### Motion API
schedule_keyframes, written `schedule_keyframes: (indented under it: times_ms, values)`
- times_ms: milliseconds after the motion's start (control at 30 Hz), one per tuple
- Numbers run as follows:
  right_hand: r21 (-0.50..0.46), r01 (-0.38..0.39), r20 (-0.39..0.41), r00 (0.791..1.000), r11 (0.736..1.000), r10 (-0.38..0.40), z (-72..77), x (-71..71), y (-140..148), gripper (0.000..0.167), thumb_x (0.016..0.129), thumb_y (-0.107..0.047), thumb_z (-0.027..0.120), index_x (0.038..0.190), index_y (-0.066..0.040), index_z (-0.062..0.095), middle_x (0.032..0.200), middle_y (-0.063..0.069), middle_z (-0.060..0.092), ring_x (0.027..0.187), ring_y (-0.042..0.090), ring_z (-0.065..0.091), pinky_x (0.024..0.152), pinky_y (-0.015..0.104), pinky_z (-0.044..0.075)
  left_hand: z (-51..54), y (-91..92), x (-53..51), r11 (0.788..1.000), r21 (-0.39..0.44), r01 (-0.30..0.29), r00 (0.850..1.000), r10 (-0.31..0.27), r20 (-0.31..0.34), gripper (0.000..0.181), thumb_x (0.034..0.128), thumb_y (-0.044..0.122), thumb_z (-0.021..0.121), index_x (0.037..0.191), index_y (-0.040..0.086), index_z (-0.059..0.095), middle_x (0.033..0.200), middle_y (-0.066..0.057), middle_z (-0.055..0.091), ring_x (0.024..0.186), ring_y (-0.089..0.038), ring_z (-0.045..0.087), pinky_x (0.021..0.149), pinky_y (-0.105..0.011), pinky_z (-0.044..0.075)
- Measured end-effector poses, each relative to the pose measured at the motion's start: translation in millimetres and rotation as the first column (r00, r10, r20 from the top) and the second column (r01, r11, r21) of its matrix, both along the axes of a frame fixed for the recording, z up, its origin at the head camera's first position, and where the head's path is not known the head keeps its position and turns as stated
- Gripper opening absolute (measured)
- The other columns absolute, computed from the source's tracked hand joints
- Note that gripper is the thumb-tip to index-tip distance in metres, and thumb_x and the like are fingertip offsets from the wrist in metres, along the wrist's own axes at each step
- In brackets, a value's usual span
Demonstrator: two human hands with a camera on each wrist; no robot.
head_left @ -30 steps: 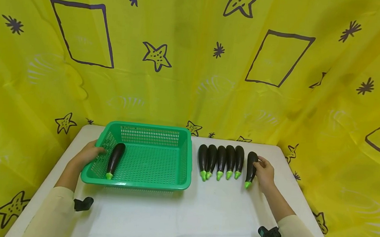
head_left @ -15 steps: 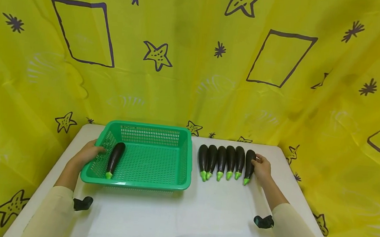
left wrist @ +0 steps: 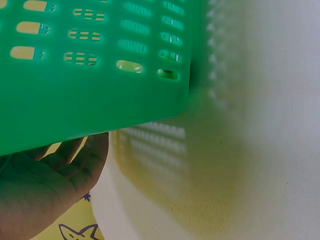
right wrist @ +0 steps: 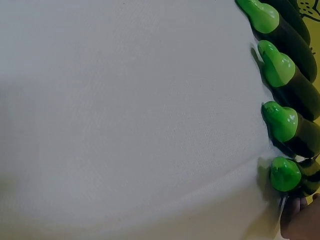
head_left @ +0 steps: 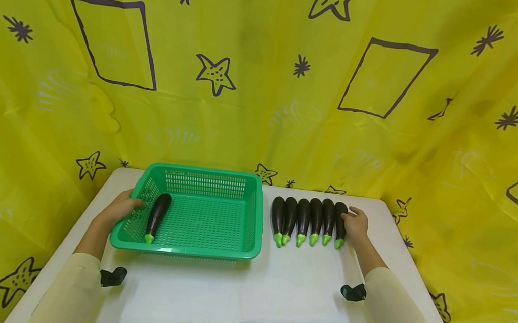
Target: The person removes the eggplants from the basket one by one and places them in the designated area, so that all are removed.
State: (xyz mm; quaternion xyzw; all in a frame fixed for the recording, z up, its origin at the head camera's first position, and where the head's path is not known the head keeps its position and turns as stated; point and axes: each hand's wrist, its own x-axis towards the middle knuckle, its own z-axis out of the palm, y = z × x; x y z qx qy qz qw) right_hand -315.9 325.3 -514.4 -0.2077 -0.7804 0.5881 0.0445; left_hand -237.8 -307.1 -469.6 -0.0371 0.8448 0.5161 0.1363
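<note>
My left hand [head_left: 120, 207] grips the left rim of a green plastic basket [head_left: 188, 251]. In the left wrist view its curled fingers [left wrist: 92, 157] reach under the basket's rim [left wrist: 100, 107]. One dark eggplant with a light green stem end [head_left: 157, 217] lies inside, near the left wall. Several similar eggplants [head_left: 302, 223] lie side by side to the right of the basket, stems toward me. At that row's right end my right hand [head_left: 356, 229] holds the last eggplant [head_left: 340, 226] by its upper part. The right wrist view shows its green end [right wrist: 285, 175] beside my fingers [right wrist: 302, 222].
A white-covered table [head_left: 243, 302] bears everything, with bare cloth in front of the basket and row. A yellow patterned curtain [head_left: 252, 130] closes off the back and both sides. Each forearm wears a small black camera, such as the right one [head_left: 352, 292].
My right hand has moved left with its eggplant, from a gap away to the right end of the row, close against its neighbour. My left hand and the basket have stayed put.
</note>
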Motion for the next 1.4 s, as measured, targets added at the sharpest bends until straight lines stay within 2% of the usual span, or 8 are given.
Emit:
schedule_keyframes:
  times_ms: [67,233,367,467,667,933,1200,1400]
  values:
    - [-0.004,0.004,-0.011,1.0,1.0,-0.005,0.2,-0.7,0,0.055,0.104,0.0,0.054,0.154,0.012,0.036,0.145,0.035,0.046,0.124,0.04,0.052,0.074,0.014,0.045,0.0,-0.2,-0.5,1.0,0.001,0.002,1.0,-0.002,-0.004,0.063,0.1034,0.008,0.042,0.154,-0.021,0.019,0.145,-0.044,0.04,0.121,-0.052,0.054,0.094,-0.057,0.052]
    - [0.049,-0.017,-0.029,0.999,0.999,0.018,2.4,-2.2,3,0.052,0.106,-0.003,0.054,0.152,0.014,0.038,0.141,0.037,0.048,0.123,0.04,0.052,0.077,0.014,0.044,0.0,-0.1,-1.5,1.0,0.004,0.004,1.0,-0.004,-0.011,0.062,0.103,0.007,0.042,0.154,-0.021,0.02,0.143,-0.044,0.042,0.119,-0.05,0.055,0.094,-0.056,0.052]
    - [0.088,-0.041,-0.025,0.999,0.995,0.043,5.7,-2.8,8,0.052,0.108,-0.008,0.052,0.153,0.014,0.038,0.143,0.038,0.049,0.126,0.042,0.051,0.097,0.028,0.046,0.1,0.4,-1.9,1.0,0.003,0.007,1.0,-0.007,-0.02,0.063,0.103,0.008,0.043,0.154,-0.022,0.02,0.144,-0.043,0.042,0.119,-0.05,0.055,0.095,-0.056,0.052]
    - [0.145,-0.052,-0.018,0.998,0.988,0.055,8.9,-2.0,11,0.053,0.109,-0.011,0.051,0.154,0.013,0.038,0.144,0.039,0.049,0.131,0.045,0.05,0.109,0.042,0.041,-0.6,0.1,-2.4,1.0,-0.001,0.007,1.0,-0.007,-0.025,0.062,0.1031,0.007,0.043,0.154,-0.022,0.021,0.144,-0.044,0.042,0.119,-0.05,0.056,0.095,-0.056,0.052]
    - [0.205,-0.031,-0.051,0.998,0.978,0.042,14.8,1.0,15,0.052,0.108,-0.013,0.05,0.153,0.012,0.04,0.146,0.037,0.047,0.137,0.048,0.044,0.111,0.051,0.037,-1.1,-0.7,-3.2,1.0,0.012,-0.001,1.0,0.001,-0.021,0.063,0.1026,0.007,0.043,0.154,-0.021,0.02,0.142,-0.044,0.043,0.116,-0.048,0.058,0.091,-0.052,0.054]
    - [0.198,-0.035,-0.136,0.989,0.98,0.063,21.4,7.8,7,0.049,0.107,-0.011,0.055,0.151,0.008,0.046,0.148,0.032,0.048,0.136,0.045,0.048,0.106,0.043,0.043,-0.9,-1.3,-5.6,1.0,0.011,-0.003,1.0,0.004,-0.028,0.063,0.1024,0.007,0.043,0.154,-0.022,0.02,0.142,-0.044,0.042,0.116,-0.048,0.058,0.09,-0.053,0.055]
    - [0.173,-0.077,-0.156,0.982,0.982,0.105,26.4,23.7,-5,0.047,0.108,-0.013,0.058,0.149,0.008,0.049,0.144,0.03,0.052,0.128,0.039,0.051,0.081,0.01,0.041,-4.2,-1.3,-4.3,1.0,0.001,-0.002,1.0,0.002,-0.031,0.061,0.1025,0.008,0.044,0.151,-0.023,0.023,0.138,-0.044,0.045,0.116,-0.051,0.057,0.089,-0.056,0.054]
    - [0.141,-0.138,-0.187,0.969,0.98,0.163,31.7,30.1,-22,0.044,0.108,-0.012,0.059,0.147,0.007,0.052,0.141,0.027,0.054,0.116,0.023,0.051,0.082,0.009,0.042,-4.3,-2.6,-3.6,1.0,-0.013,-0.005,0.999,0.004,-0.032,0.062,0.1021,0.007,0.044,0.152,-0.022,0.022,0.14,-0.043,0.044,0.116,-0.05,0.057,0.091,-0.056,0.053]
